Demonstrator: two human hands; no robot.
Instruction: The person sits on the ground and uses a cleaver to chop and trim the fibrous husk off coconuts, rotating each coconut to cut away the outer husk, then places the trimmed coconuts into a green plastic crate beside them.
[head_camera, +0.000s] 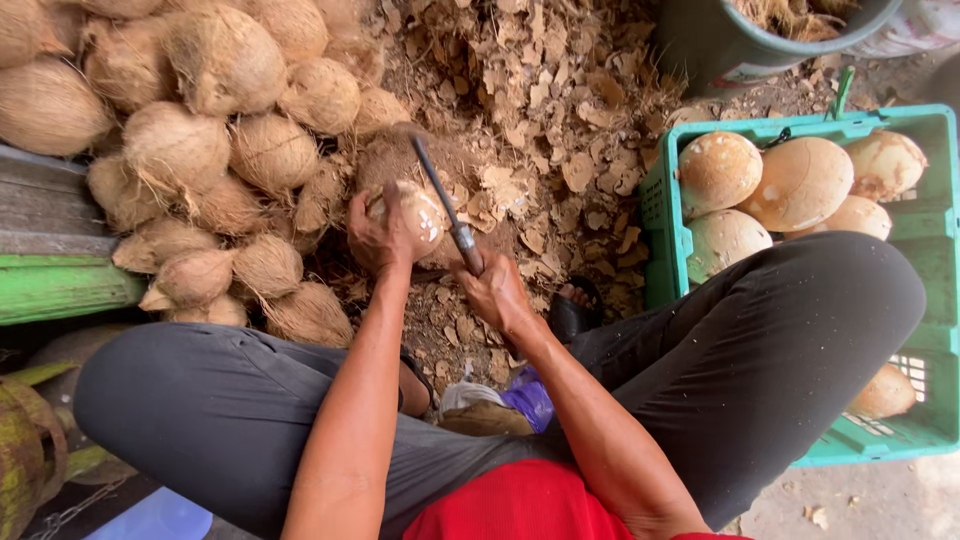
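A half-peeled coconut (415, 215) is gripped by the left hand (378, 238). A blade (440, 195) is clasped by the right hand (497, 292), just right of the coconut and left of the green crate (660, 240).

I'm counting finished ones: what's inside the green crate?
The green crate holds pale, peeled coconuts: five show at its far end and one more near the front. The person's dark trouser leg covers the middle, so anything beneath it is hidden.

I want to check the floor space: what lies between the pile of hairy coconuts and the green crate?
In the head view, ground strewn with brown husk chips, plus both hands: left hand on a coconut, right hand with a blade.
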